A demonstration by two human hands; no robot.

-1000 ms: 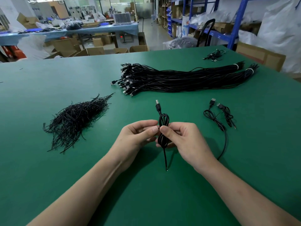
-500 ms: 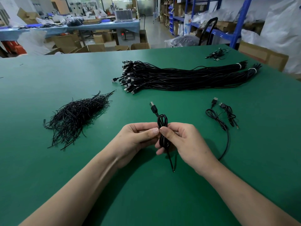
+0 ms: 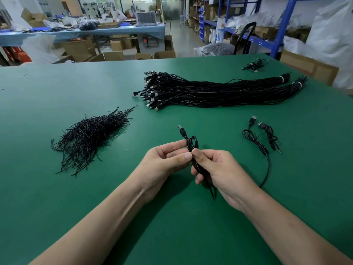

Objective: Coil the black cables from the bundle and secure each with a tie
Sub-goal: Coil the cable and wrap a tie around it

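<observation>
A coiled black cable is held just above the middle of a green table. The left hand pinches the coil's waist between thumb and fingertips. The right hand curls round the coil from the other side, its thumb touching the left thumb. Compared with a second ago, the plug at the top has tipped from upright to lean left, and the thin tail under the right hand has swung rightward.

Counts: one cable is in hand. Two more cables lie near the right hand, one partly uncoiled. One long bundle of cables lies beyond, bound by two white bands at its right end. One heap of black ties lies to the left. One small cluster of cables sits at the far right corner.
</observation>
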